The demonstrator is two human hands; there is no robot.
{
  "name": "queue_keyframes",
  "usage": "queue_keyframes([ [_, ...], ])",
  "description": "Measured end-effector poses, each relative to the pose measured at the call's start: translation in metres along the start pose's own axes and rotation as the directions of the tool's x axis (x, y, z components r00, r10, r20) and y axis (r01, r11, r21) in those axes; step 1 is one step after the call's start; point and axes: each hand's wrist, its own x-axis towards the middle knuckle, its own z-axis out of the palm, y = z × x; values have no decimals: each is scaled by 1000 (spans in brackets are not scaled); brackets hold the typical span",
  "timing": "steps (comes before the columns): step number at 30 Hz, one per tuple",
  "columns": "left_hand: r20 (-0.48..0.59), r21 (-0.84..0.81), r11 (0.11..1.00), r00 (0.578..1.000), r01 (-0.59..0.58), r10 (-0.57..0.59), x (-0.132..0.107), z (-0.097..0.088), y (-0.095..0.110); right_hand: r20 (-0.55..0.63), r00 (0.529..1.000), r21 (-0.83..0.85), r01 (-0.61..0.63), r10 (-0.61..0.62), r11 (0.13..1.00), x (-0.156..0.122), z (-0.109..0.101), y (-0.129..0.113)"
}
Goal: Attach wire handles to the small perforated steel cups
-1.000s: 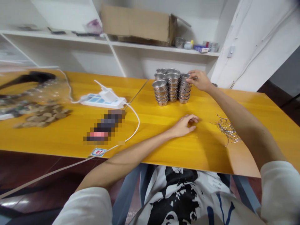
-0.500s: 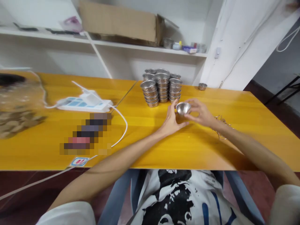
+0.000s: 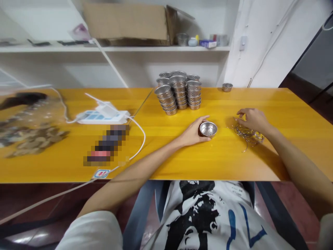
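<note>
Cradling a small perforated metal cup (image 3: 208, 129) upright at the yellow tabletop (image 3: 161, 159), a person's left hand (image 3: 194, 132) curves its grip around the side, thumb toward the near edge. The right hand (image 3: 253, 119), its grip loosely curled with thumb and fingers parted and nothing visible between them, hangs over a tangle of thin metal wires (image 3: 248, 136); contact cannot be made out. Stacked cups (image 3: 178, 91) stand beyond the left hand.

Silver is seen on the held, hole-dotted cup (image 3: 208, 130), yellow on the table (image 3: 221, 161), black-and-blue print on the white shirt (image 3: 208, 215).
</note>
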Motion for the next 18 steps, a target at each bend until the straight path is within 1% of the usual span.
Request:
queue_keyframes([
  [2, 25, -20, 1000, 1000, 4, -4, 0, 0, -2, 35, 999, 0, 1, -1, 1000, 4, 6, 7],
  [4, 39, -18, 1000, 999, 0, 1, 1, 1, -3, 68, 997, 11, 25, -26, 1000, 7, 12, 8],
  [7, 46, -26, 1000, 999, 0, 1, 1, 2, -2, 75, 995, -27, 69, -66, 997, 9, 18, 7],
  [11, 28, -24, 1000, 1000, 2, -1, 1, 3, 1, 39, 994, -91, 109, -106, 990, 8, 19, 6],
  [14, 22, -14, 1000, 1000, 0, 0, 1, 2, 3, 14, 993, -95, 116, -115, 989, 6, 13, 1],
  [16, 26, -12, 1000, 1000, 1, -1, 1, 2, 3, -35, 992, -79, 119, -122, 990, 3, 6, -8],
  [18, 45, -27, 1000, 999, -7, 8, 1, 2, 0, -117, 985, -57, 125, -131, 991, -2, -2, -19],
])
